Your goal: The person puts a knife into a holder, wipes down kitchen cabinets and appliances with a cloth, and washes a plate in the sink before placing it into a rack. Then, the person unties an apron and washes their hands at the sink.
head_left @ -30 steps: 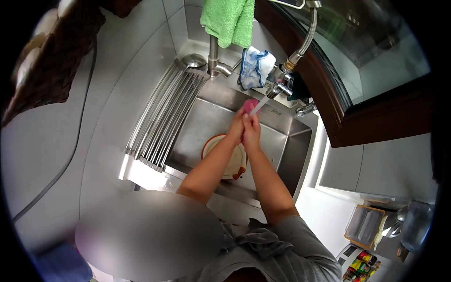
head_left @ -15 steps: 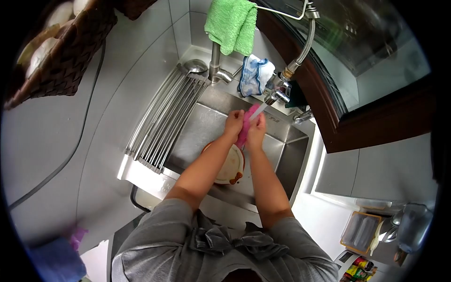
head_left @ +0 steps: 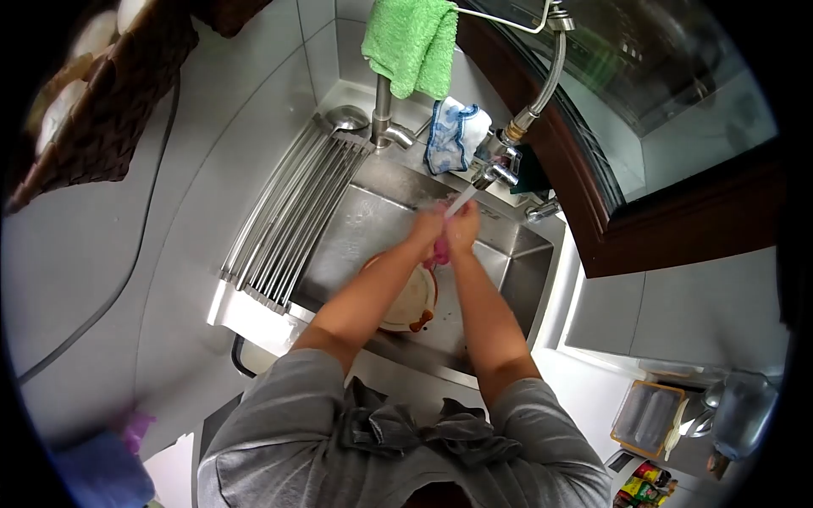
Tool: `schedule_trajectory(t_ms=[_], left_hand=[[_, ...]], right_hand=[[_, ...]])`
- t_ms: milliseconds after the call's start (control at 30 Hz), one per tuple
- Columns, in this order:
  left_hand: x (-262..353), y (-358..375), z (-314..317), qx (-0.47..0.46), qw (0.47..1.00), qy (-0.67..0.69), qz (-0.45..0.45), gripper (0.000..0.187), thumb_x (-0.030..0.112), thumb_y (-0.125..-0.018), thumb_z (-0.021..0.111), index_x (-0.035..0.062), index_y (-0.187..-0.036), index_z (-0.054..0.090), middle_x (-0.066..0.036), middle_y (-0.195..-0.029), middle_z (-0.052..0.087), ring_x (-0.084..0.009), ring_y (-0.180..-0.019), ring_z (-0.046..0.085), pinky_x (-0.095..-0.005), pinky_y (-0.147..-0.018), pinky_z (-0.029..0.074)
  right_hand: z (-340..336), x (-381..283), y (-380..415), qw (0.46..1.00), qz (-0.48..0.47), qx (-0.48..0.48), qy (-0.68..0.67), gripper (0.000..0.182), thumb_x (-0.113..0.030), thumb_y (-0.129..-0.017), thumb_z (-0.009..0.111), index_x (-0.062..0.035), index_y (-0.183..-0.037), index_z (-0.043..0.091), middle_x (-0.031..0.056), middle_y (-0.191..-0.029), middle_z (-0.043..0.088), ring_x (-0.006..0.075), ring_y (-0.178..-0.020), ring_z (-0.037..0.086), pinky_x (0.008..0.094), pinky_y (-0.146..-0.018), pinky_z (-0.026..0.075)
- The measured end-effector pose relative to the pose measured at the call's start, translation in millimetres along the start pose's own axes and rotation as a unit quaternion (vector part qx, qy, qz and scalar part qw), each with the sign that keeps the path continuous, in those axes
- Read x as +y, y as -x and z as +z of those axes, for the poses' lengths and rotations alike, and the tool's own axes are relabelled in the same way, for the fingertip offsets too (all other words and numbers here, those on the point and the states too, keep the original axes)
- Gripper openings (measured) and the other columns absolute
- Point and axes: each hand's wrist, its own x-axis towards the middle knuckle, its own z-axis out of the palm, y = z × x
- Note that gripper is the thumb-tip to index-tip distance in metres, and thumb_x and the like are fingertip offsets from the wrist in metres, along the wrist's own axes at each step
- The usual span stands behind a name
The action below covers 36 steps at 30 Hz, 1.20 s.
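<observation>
Beneath the running tap (head_left: 494, 175), my left hand (head_left: 428, 227) and my right hand (head_left: 462, 225) are close together with a pink cloth (head_left: 441, 251) bunched between them. Both hands are closed on the cloth, and a stream of water falls onto it. Much of the cloth is hidden by my fingers, and the left fingers are blurred. Below my wrists, a cream round dish (head_left: 408, 303) with a brown rim and a bow-shaped handle lies in the steel sink (head_left: 356, 222); my left forearm covers part of it.
A roll-up steel rack (head_left: 292, 220) spans the sink's left side, with a metal ladle or strainer (head_left: 347, 117) behind it. A green towel (head_left: 412, 46) and a blue-white cloth (head_left: 456, 135) hang near the taps. A woven basket (head_left: 110, 106) is at upper left; a dark wooden frame (head_left: 584, 203) juts in from the right.
The pink cloth, stretched lengthwise between my hands before, is now bunched up, with less of it showing. My hands have closed together around it. The dish stays in the sink.
</observation>
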Motion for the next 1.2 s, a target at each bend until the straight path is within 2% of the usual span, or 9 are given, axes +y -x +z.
schedule_trajectory(t_ms=[133,200,300,767,867,933,1000,1100,1200], left_hand=[[26,28,12,-0.045,0.993,0.038,-0.102,0.032,0.033,-0.085,0.05,0.0035,-0.098,0.054,-0.008,-0.089,0.057,-0.0157,-0.077,0.056,-0.0308,-0.064,0.046],[47,35,9,-0.054,0.98,0.134,-0.138,0.034,0.034,-0.084,0.052,0.0041,-0.101,0.053,-0.007,-0.088,0.057,-0.0146,-0.077,0.056,-0.0297,-0.065,0.046],[51,30,-7,-0.037,0.985,0.152,-0.079,0.036,0.034,-0.083,0.054,0.0054,-0.104,0.052,-0.006,-0.089,0.057,-0.0136,-0.079,0.055,-0.0287,-0.068,0.046],[26,48,10,-0.019,0.992,0.113,-0.052,0.027,0.028,-0.08,0.053,0.0108,-0.101,0.055,-0.003,-0.078,0.055,-0.0112,-0.06,0.051,-0.0237,-0.055,0.044],[21,33,15,0.034,0.988,-0.147,0.022,0.025,0.026,-0.084,0.047,0.0129,-0.102,0.058,-0.006,-0.09,0.058,-0.0129,-0.074,0.055,-0.0272,-0.064,0.045],[35,32,15,0.01,0.984,-0.179,0.005,0.02,0.026,-0.082,0.049,0.0119,-0.09,0.061,-0.006,-0.085,0.057,-0.0168,-0.071,0.054,-0.0334,-0.062,0.044],[40,19,11,0.084,0.768,-0.525,0.358,0.024,0.024,-0.08,0.051,0.0046,-0.093,0.059,-0.013,-0.078,0.057,-0.024,-0.063,0.053,-0.0344,-0.056,0.043],[76,9,3,0.175,0.63,-0.589,0.474,0.017,0.022,-0.079,0.05,0.0075,-0.082,0.058,-0.018,-0.087,0.054,-0.0346,-0.079,0.053,-0.0451,-0.067,0.042],[94,-52,-16,0.113,0.717,-0.553,0.408,0.015,0.018,-0.078,0.051,0.0077,-0.081,0.061,-0.019,-0.092,0.053,-0.0378,-0.086,0.051,-0.0439,-0.07,0.043]], right_hand=[[10,65,-25,0.878,0.238,-0.114,-0.399,0.016,-0.017,-0.081,0.057,-0.0055,-0.092,0.055,0.0035,-0.08,0.06,0.0196,-0.07,0.057,0.0337,-0.064,0.047],[-22,-1,-13,0.676,0.458,-0.217,-0.535,0.016,-0.014,-0.082,0.055,-0.0068,-0.097,0.054,0.0066,-0.086,0.058,0.0171,-0.076,0.056,0.0297,-0.065,0.047],[-24,-11,3,0.675,0.413,-0.21,-0.574,0.02,-0.01,-0.082,0.055,-0.0064,-0.101,0.052,0.0103,-0.092,0.056,0.0174,-0.08,0.056,0.0273,-0.067,0.048],[-7,-16,19,0.996,-0.039,-0.071,-0.047,0.022,0.0,-0.073,0.051,-0.0067,-0.093,0.049,0.0076,-0.085,0.055,0.0187,-0.071,0.054,0.0287,-0.063,0.045],[13,44,-11,0.921,0.177,-0.106,-0.331,0.013,-0.01,-0.078,0.051,-0.0095,-0.091,0.051,0.0067,-0.089,0.056,0.0201,-0.08,0.055,0.0328,-0.071,0.045],[9,39,-15,0.585,0.377,-0.309,-0.648,0.017,-0.014,-0.081,0.048,-0.0122,-0.097,0.052,0.0064,-0.095,0.057,0.0213,-0.087,0.055,0.0369,-0.077,0.045],[-10,-1,2,0.564,0.401,-0.276,-0.667,0.02,-0.016,-0.082,0.047,-0.0125,-0.101,0.052,0.0063,-0.098,0.057,0.0215,-0.089,0.055,0.0376,-0.077,0.045],[-12,-11,15,0.548,0.449,-0.209,-0.675,0.027,-0.016,-0.082,0.048,-0.0126,-0.108,0.051,0.0055,-0.103,0.056,0.022,-0.093,0.054,0.0378,-0.079,0.045],[-5,7,22,0.551,0.433,-0.186,-0.689,0.032,-0.013,-0.08,0.048,-0.0105,-0.112,0.049,0.007,-0.109,0.053,0.0239,-0.099,0.052,0.0388,-0.084,0.043]])
